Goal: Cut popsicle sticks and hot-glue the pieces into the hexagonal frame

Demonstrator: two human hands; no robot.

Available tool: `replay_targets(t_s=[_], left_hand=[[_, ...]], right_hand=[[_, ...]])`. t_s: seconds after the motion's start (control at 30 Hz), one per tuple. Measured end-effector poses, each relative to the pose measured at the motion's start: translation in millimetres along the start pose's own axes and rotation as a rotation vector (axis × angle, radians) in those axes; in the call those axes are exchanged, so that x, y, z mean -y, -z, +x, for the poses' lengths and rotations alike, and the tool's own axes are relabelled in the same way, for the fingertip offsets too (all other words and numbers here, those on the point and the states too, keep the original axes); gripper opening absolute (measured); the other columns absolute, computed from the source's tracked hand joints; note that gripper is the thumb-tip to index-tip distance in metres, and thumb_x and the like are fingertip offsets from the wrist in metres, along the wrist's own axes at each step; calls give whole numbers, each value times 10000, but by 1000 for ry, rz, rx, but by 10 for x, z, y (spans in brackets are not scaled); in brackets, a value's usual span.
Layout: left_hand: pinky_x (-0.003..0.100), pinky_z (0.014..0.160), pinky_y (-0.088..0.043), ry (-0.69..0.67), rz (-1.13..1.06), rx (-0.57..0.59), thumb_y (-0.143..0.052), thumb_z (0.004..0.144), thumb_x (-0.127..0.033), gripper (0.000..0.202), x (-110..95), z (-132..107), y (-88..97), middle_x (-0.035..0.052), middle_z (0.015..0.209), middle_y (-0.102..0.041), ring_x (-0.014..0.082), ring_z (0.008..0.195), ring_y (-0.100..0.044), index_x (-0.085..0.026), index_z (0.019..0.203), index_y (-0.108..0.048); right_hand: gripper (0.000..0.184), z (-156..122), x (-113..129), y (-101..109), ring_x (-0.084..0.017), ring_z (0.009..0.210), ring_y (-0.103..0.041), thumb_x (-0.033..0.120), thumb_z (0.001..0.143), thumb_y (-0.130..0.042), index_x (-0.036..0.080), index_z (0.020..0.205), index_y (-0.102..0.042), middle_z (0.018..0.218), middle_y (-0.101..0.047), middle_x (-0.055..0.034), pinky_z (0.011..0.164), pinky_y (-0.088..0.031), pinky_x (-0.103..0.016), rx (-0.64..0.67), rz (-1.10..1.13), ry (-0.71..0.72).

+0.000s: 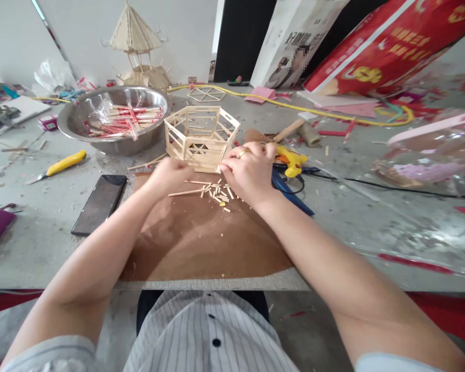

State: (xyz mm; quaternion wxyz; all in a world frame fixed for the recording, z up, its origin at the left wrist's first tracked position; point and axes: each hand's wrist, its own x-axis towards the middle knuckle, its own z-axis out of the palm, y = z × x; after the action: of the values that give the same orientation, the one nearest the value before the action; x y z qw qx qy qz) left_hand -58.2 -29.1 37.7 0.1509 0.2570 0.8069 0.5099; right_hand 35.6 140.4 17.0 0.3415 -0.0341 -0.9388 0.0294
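Observation:
A hexagonal frame of thin wooden sticks (201, 135) stands on the table just beyond a brown paper sheet (201, 237). My left hand (169, 174) is curled closed at the frame's near left base; what it holds is hidden. My right hand (249, 169), with a ring on one finger, has its fingertips pinched against the frame's near right corner. Several short cut stick pieces (217, 194) lie on the brown sheet between my hands.
A metal bowl (77, 121) of red-tipped sticks sits back left. A yellow knife (64, 164) and a black phone (99, 203) lie at left. A yellow glue gun (291, 160) rests right of my hand. A stick pagoda model (137, 49) stands behind; clear plastic (430, 160) lies right.

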Motion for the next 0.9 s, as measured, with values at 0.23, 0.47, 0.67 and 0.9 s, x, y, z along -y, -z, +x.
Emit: replay_targets(t_s=[0.23,0.47,0.67,0.9], left_hand=[[154,334,-260,-20,-153,-311,-498,650,-92,138,391,352,202,-37,467,-491,44,335,-386,-149,648,-624],[170,295,-331,44,-213,-180,-411,622,-39,284,471,354,75,14,701,-597,50,328,-440,-138,779,-625],[141,314,-335,84,-207,-124,-422,623,-23,346,474,347,53,-2,726,-590,25,344,-442,-147,877,-623],[133,352,-351,101,-118,-71,-364,635,5,466,440,317,34,9,799,-596,10,371,-438,-139,1023,-579]], right_hand=[[277,19,155,-214,-276,951,-428,123,793,-419,200,727,-677,831,-592,-90,844,-257,-563,74,0,79],[322,55,199,-351,-293,940,-430,83,795,-366,165,698,-662,800,-569,-120,827,-261,-565,62,-15,124],[330,51,220,-360,-290,954,-428,102,812,-354,163,755,-673,830,-577,-118,840,-251,-555,95,-39,102],[375,51,215,-336,-282,1004,-406,156,861,-303,158,846,-677,927,-590,-111,881,-221,-518,196,-87,70]])
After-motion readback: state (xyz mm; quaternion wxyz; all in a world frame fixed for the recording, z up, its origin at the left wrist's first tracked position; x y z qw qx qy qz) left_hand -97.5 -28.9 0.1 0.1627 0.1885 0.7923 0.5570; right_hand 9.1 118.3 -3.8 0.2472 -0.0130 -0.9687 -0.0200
